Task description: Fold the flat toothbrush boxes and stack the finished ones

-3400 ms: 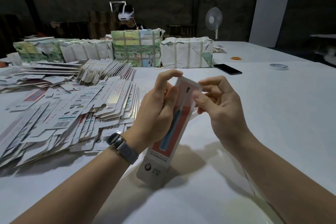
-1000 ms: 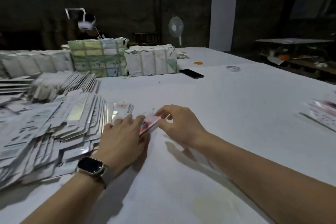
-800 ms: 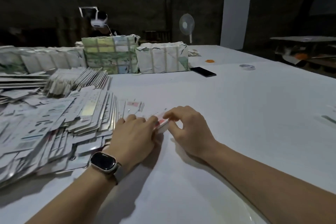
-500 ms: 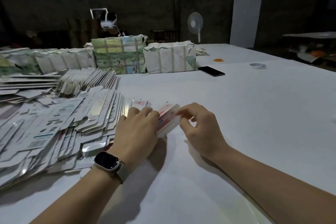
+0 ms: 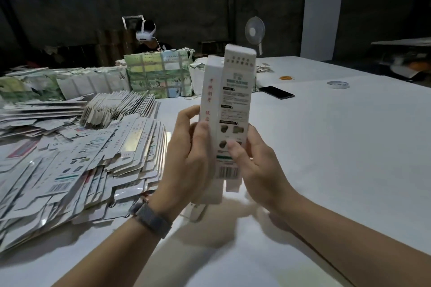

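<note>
Box [image 5: 225,109] held upright above the table [image 5: 326,147], long axis vertical; left hand [image 5: 186,161] and right hand [image 5: 258,165] both grasp its lower half, fingers curled; open bottom flaps nearest both palms.

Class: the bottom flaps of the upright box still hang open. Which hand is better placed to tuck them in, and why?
Probably the right hand: it sits lower on the box, nearest the loose bottom flaps. The left hand wraps the box's side, steadying it.
</note>
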Demonstrator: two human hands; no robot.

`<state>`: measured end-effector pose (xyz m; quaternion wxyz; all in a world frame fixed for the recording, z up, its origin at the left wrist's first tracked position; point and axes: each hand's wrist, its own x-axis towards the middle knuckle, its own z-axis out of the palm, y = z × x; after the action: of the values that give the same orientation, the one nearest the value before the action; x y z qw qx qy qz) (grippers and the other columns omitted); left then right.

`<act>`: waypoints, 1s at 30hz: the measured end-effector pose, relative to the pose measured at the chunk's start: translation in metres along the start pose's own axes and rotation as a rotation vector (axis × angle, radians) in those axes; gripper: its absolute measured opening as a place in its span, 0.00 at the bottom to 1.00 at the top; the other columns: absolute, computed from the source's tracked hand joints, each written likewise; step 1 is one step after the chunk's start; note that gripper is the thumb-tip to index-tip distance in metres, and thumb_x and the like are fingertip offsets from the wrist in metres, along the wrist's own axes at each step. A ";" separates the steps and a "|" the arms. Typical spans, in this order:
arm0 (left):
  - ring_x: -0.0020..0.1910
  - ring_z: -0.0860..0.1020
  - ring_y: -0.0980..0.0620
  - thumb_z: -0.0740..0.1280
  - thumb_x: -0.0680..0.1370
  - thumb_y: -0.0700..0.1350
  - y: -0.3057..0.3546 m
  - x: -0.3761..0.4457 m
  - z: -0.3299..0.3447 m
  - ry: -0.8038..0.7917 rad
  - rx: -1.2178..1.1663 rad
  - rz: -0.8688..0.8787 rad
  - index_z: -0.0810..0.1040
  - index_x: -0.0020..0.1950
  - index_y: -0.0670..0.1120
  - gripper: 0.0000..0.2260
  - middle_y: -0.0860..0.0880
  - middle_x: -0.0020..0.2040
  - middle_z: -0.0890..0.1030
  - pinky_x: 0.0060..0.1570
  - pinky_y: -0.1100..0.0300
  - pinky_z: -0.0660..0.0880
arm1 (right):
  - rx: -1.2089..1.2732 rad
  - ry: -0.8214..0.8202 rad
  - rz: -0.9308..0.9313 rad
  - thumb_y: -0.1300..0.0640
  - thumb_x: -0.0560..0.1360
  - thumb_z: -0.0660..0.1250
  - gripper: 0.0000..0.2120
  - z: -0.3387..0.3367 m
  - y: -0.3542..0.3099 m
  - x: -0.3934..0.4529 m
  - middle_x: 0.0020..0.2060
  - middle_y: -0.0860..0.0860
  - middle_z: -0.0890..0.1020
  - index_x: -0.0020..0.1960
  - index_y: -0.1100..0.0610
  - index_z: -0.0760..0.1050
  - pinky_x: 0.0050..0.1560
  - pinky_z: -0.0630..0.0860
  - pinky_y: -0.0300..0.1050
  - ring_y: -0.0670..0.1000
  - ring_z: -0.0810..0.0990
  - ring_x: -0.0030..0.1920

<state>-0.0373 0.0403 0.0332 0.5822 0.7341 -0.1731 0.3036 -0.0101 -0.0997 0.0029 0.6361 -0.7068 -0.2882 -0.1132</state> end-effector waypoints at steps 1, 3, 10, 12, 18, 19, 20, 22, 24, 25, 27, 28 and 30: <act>0.49 0.86 0.51 0.56 0.83 0.46 -0.001 -0.001 0.002 -0.036 -0.130 -0.071 0.69 0.61 0.53 0.08 0.51 0.51 0.86 0.42 0.59 0.82 | 0.026 -0.015 0.003 0.49 0.79 0.60 0.17 0.000 -0.001 -0.001 0.57 0.39 0.82 0.67 0.46 0.70 0.54 0.81 0.45 0.45 0.82 0.57; 0.53 0.85 0.47 0.55 0.86 0.47 -0.001 -0.004 0.004 -0.073 -0.307 -0.204 0.72 0.63 0.55 0.09 0.49 0.55 0.85 0.46 0.54 0.83 | 0.048 -0.036 0.016 0.49 0.79 0.59 0.19 -0.002 -0.001 -0.001 0.58 0.39 0.82 0.69 0.47 0.69 0.56 0.81 0.47 0.45 0.82 0.58; 0.57 0.84 0.44 0.48 0.79 0.70 0.002 -0.012 0.006 -0.192 -0.660 -0.656 0.85 0.57 0.59 0.29 0.46 0.60 0.85 0.46 0.50 0.83 | -0.098 -0.047 0.044 0.47 0.82 0.59 0.26 -0.005 0.003 0.001 0.62 0.41 0.78 0.79 0.42 0.57 0.57 0.82 0.50 0.46 0.80 0.60; 0.57 0.84 0.45 0.50 0.77 0.70 -0.001 -0.013 0.008 -0.216 -0.662 -0.659 0.84 0.58 0.61 0.27 0.47 0.59 0.85 0.46 0.50 0.83 | -0.221 0.012 0.036 0.47 0.82 0.60 0.30 -0.006 0.005 0.001 0.58 0.41 0.74 0.80 0.43 0.52 0.55 0.82 0.49 0.44 0.78 0.59; 0.54 0.85 0.48 0.64 0.73 0.70 -0.004 -0.015 0.011 -0.274 -0.579 -0.574 0.81 0.64 0.58 0.26 0.48 0.55 0.85 0.51 0.48 0.82 | -0.136 0.042 -0.039 0.45 0.77 0.62 0.23 -0.001 -0.001 -0.003 0.56 0.43 0.72 0.72 0.40 0.66 0.51 0.76 0.31 0.38 0.75 0.56; 0.58 0.83 0.48 0.67 0.71 0.70 -0.002 -0.015 0.013 -0.285 -0.559 -0.568 0.79 0.67 0.58 0.28 0.48 0.59 0.84 0.57 0.47 0.80 | -0.071 0.025 -0.030 0.43 0.77 0.61 0.21 0.000 -0.004 -0.003 0.57 0.43 0.73 0.69 0.37 0.67 0.51 0.76 0.31 0.38 0.76 0.56; 0.63 0.81 0.47 0.69 0.71 0.69 -0.003 -0.015 0.016 -0.285 -0.528 -0.552 0.75 0.71 0.59 0.31 0.48 0.65 0.81 0.62 0.46 0.77 | -0.023 0.013 -0.018 0.41 0.76 0.60 0.18 0.000 -0.007 -0.003 0.57 0.44 0.74 0.66 0.34 0.68 0.51 0.77 0.33 0.38 0.77 0.56; 0.66 0.79 0.52 0.68 0.73 0.66 -0.005 -0.015 0.020 -0.294 -0.454 -0.486 0.67 0.76 0.65 0.32 0.52 0.72 0.75 0.63 0.50 0.76 | 0.096 0.010 0.022 0.39 0.77 0.60 0.16 0.000 -0.011 -0.003 0.58 0.47 0.78 0.64 0.33 0.70 0.49 0.79 0.36 0.41 0.80 0.54; 0.57 0.82 0.56 0.69 0.73 0.63 -0.008 -0.015 0.020 -0.346 -0.440 -0.451 0.68 0.73 0.70 0.28 0.57 0.61 0.81 0.51 0.59 0.78 | 0.217 0.014 0.086 0.37 0.77 0.60 0.18 -0.004 -0.012 -0.002 0.58 0.50 0.81 0.66 0.39 0.73 0.47 0.81 0.42 0.47 0.83 0.53; 0.54 0.83 0.54 0.72 0.73 0.61 -0.010 -0.015 0.018 -0.342 -0.446 -0.454 0.70 0.71 0.71 0.27 0.56 0.53 0.82 0.47 0.61 0.79 | 0.250 0.009 0.119 0.36 0.76 0.58 0.20 -0.007 -0.012 -0.002 0.57 0.46 0.83 0.65 0.39 0.73 0.48 0.82 0.43 0.49 0.84 0.53; 0.54 0.84 0.48 0.75 0.72 0.56 -0.014 -0.015 0.014 -0.290 -0.430 -0.461 0.70 0.71 0.69 0.29 0.51 0.48 0.81 0.47 0.57 0.81 | 0.332 -0.015 0.207 0.36 0.74 0.54 0.19 -0.012 -0.013 -0.002 0.52 0.41 0.84 0.61 0.39 0.73 0.48 0.82 0.43 0.50 0.85 0.53; 0.55 0.84 0.46 0.74 0.72 0.53 -0.014 -0.015 0.014 -0.273 -0.424 -0.462 0.68 0.71 0.67 0.30 0.49 0.50 0.81 0.47 0.53 0.82 | 0.388 -0.030 0.255 0.35 0.74 0.54 0.19 -0.013 -0.012 -0.001 0.52 0.42 0.84 0.60 0.40 0.73 0.47 0.83 0.43 0.52 0.85 0.53; 0.56 0.84 0.45 0.72 0.74 0.47 -0.013 -0.015 0.014 -0.272 -0.425 -0.473 0.65 0.73 0.62 0.30 0.45 0.56 0.81 0.48 0.48 0.83 | 0.462 -0.051 0.315 0.34 0.75 0.56 0.20 -0.013 -0.012 -0.002 0.53 0.46 0.84 0.60 0.42 0.73 0.44 0.83 0.44 0.53 0.86 0.50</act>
<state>-0.0373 0.0289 0.0124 0.7479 0.6501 -0.1335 0.0168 -0.0153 -0.1126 0.0138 0.7826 -0.5817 -0.2091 0.0737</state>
